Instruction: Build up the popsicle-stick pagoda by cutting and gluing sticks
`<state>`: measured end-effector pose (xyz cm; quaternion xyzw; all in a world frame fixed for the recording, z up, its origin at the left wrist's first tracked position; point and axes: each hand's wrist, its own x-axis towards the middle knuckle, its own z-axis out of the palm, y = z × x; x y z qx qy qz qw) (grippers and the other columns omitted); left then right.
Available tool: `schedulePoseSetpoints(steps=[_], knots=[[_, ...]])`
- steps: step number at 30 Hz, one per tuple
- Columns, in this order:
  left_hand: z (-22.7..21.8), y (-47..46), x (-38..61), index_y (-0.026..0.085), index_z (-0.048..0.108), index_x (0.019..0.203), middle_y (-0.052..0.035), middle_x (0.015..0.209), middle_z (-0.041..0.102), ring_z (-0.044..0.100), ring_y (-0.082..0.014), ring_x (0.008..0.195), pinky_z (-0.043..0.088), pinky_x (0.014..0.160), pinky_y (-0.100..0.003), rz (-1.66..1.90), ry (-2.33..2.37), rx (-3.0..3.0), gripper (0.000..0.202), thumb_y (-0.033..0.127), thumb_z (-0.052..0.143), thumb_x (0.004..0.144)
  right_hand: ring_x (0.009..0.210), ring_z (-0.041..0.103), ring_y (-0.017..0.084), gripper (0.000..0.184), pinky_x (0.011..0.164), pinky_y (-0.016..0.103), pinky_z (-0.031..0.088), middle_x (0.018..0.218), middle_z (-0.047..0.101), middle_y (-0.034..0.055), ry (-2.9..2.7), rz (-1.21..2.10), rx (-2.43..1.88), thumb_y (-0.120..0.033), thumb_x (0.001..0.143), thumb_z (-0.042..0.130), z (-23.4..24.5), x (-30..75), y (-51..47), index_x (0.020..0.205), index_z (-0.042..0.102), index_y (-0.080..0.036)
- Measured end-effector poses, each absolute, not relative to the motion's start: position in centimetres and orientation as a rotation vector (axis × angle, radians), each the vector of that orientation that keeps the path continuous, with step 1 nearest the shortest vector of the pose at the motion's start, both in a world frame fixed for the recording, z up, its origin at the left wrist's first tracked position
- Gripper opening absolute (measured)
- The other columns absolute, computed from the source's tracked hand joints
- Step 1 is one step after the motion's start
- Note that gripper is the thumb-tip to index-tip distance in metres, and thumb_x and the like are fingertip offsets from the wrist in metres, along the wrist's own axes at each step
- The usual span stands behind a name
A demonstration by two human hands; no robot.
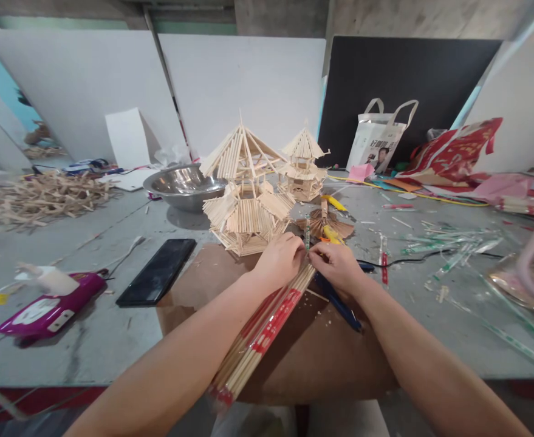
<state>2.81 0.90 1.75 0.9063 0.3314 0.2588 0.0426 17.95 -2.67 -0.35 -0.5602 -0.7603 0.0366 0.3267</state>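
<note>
A bundle of wooden chopsticks in clear plastic sleeves with red print (273,321) slants from the lower middle up to my hands. My left hand (285,258) pinches at its upper end. Close beside it, my right hand (335,264) has its fingers closed at the same end, where the wrapper seems gathered. Exactly what each fingertip grips is hidden. Under my right hand lies a tool with dark blue handles (339,303). A brown board (321,364) is beneath the bundle. Just beyond my hands stands a tiered pavilion model made of sticks (253,212).
A smaller stick pavilion (304,170) and a metal basin (180,188) stand behind. To the left are a black phone (157,273), a purple power strip (61,303) and a pile of sticks (52,197). Torn wrappers (453,243) litter the right, with a white bag (376,139) farther back.
</note>
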Motion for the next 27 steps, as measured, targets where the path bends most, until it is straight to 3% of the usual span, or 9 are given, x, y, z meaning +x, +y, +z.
schedulePoseSetpoints(steps=[4,10,13,19,23,27], knots=[[1.8,1.0,2.9,0.017,0.057,0.085,-0.0049,0.08,0.051,0.048,-0.015,0.078,0.038,0.073,-0.029,0.757,0.955,2.85,0.021,0.024,0.038,0.079,0.06,0.052,0.013,0.022,0.055,0.022,0.033,0.061,0.057,0.0016,-2.027,-0.009,-1.509,-0.023,0.076,0.037,-0.4,18.0,-2.7,0.062,0.054,-0.019],[2.1,0.7,2.8,0.016,0.056,0.07,-0.0042,0.075,0.05,0.047,-0.0142,0.071,0.038,0.067,-0.028,0.735,1.001,2.975,0.022,0.022,0.037,0.08,0.065,0.052,0.014,0.018,0.054,0.023,0.03,0.07,0.057,0.003,-2.037,-0.286,-1.516,-0.023,0.076,0.036,-0.5,17.7,-2.8,0.072,0.054,-0.018],[2.3,0.4,2.9,0.015,0.054,0.068,-0.0046,0.073,0.05,0.046,-0.0151,0.071,0.037,0.066,-0.029,0.762,0.973,3.067,0.02,0.021,0.038,0.079,0.062,0.049,0.013,0.019,0.051,0.024,0.027,0.066,0.054,0.0025,-2.053,-0.3,-1.501,-0.022,0.076,0.035,-0.4,17.6,-2.9,0.067,0.051,-0.019],[2.7,-0.2,2.9,0.015,0.052,0.068,-0.0044,0.072,0.051,0.046,-0.0159,0.071,0.036,0.064,-0.029,0.772,0.875,3.161,0.018,0.021,0.038,0.078,0.047,0.037,0.009,0.02,0.047,0.022,0.026,0.047,0.037,-0.0035,-1.747,0.321,-1.393,-0.019,0.069,0.037,-0.3,17.2,-2.8,0.05,0.039,-0.019],[2.8,-0.4,2.7,0.015,0.051,0.068,-0.0046,0.072,0.052,0.046,-0.0169,0.072,0.036,0.065,-0.031,0.847,0.87,3.188,0.018,0.019,0.037,0.078,0.042,0.03,0.007,0.019,0.041,0.021,0.022,0.044,0.033,-0.0054,-1.374,0.855,-1.207,-0.022,0.066,0.041,-0.4,16.3,-2.8,0.048,0.04,-0.018],[2.7,-0.3,2.5,0.014,0.052,0.07,-0.006,0.079,0.054,0.048,-0.0178,0.079,0.036,0.071,-0.033,0.916,0.856,3.086,0.017,0.017,0.037,0.078,0.039,0.023,0.006,0.018,0.038,0.02,0.017,0.043,0.028,-0.0066,-1.077,1.141,-1.089,-0.023,0.061,0.048,-0.4,15.7,-2.9,0.046,0.039,-0.018]])
